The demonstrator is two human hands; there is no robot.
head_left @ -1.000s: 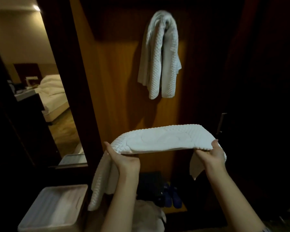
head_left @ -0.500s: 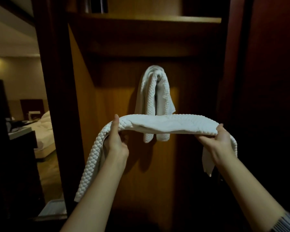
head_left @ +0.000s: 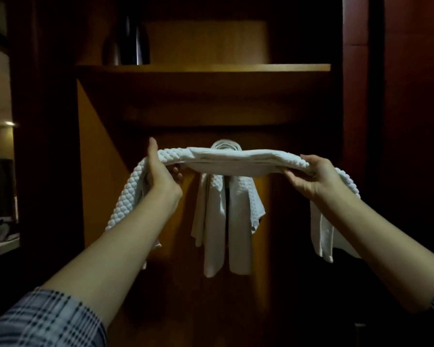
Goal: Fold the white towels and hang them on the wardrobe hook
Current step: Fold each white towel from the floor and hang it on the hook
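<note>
A folded white towel (head_left: pixel 232 162) is held stretched level across the middle of the frame, in front of the wardrobe's back panel (head_left: pixel 100 171). Its left part is gripped by the left hand (head_left: pixel 161 172): the thumb is laid upright along the near face of the cloth, while the other fingers are curled round behind and beneath it, only their tips being seen under the fold. From this hand the towel's knobbly end is draped down over the wrist toward the lower left. The right part is pinched by the right hand (head_left: pixel 313 177), with the thumb laid on top of the fold and the fingers pressed together under it; the loose end is hung behind the right forearm. Between the two hands the cloth is kept taut and slightly sagged.

Directly behind the held towel, at centre frame, a second white towel (head_left: pixel 223 221) is seen hung from a point hidden by the cloth, its folds trailing downward. A wooden shelf (head_left: pixel 203 68) is placed across the upper part of the frame, and a dark object (head_left: pixel 130 41) is stood on it at the upper left. A checked sleeve (head_left: pixel 40 319) is visible at the lower left corner.
</note>
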